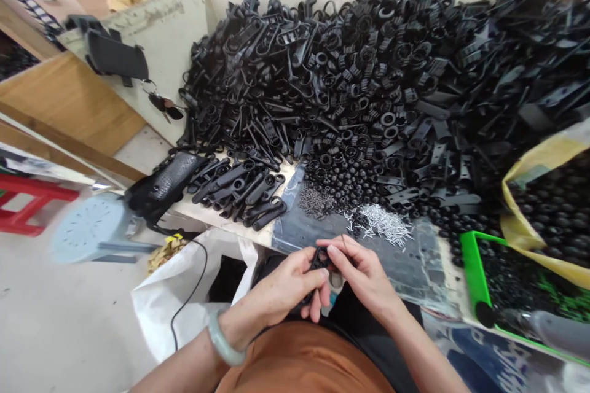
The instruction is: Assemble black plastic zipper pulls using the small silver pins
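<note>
My left hand (295, 282) is closed around a black plastic part (319, 258) with a ring-shaped end, held just off the table's front edge. The fingertips of my right hand (357, 264) pinch at the ring end of that same part; whether a small piece sits between them I cannot make out. Just beyond my hands lie a pile of silver pins (387, 224) and a heap of small dark pieces (317, 201). Round black balls (353, 181) are gathered behind these. Long black handle-like parts (239, 187) lie in rows to the left.
A large heap of black plastic parts (332, 67) fills the back of the bench. At right stand a green tray (474, 270) and a yellow-rimmed bag (520, 221) of black balls. A white sack (157, 301) hangs at the front left, near a pale blue stool (87, 227).
</note>
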### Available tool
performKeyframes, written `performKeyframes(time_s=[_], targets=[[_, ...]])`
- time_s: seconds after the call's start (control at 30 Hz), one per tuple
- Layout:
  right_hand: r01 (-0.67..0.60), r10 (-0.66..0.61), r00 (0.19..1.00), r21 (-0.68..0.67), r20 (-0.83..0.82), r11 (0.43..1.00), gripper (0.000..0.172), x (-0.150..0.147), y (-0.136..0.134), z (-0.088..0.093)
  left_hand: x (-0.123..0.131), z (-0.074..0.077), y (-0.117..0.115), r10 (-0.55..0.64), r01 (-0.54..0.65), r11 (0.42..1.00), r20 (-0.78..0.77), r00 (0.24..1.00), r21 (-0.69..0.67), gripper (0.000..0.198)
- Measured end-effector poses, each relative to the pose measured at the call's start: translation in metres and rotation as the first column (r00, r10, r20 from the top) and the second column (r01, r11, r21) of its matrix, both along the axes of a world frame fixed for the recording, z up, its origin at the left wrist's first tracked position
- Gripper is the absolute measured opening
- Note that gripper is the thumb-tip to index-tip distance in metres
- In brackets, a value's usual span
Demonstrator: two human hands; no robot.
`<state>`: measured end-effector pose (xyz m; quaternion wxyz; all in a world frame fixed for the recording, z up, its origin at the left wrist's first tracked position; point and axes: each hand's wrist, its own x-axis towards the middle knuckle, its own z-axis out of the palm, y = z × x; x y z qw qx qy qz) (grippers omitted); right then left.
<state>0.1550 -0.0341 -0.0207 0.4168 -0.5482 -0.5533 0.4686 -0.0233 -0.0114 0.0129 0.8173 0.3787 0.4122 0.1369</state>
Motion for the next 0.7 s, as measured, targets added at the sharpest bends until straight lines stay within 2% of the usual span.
performKeyframes(time_s=[0.3,0.5,0.7], targets=[[-0.105,0.104,0.994,0.043,0.021,0.994,0.036,0.008,-0.004,-0.001,-0.003,-0.002,0.001,-0.004,0.004,0.999,-0.017,1.000,-0.044,0.047],[-0.086,0.083,0.993,0.031,0.082,0.996,0.032,0.007,-0.006,-0.004,-0.002,-0.003,0.000,0.013,-0.015,0.997,-0.035,0.999,-0.071,0.042],[-0.081,0.072,0.989,0.070,0.129,0.994,0.030,0.002,-0.006,0.002,-0.012,-0.003,0.001,-0.006,0.005,1.000,0.023,1.000,0.019,0.041]])
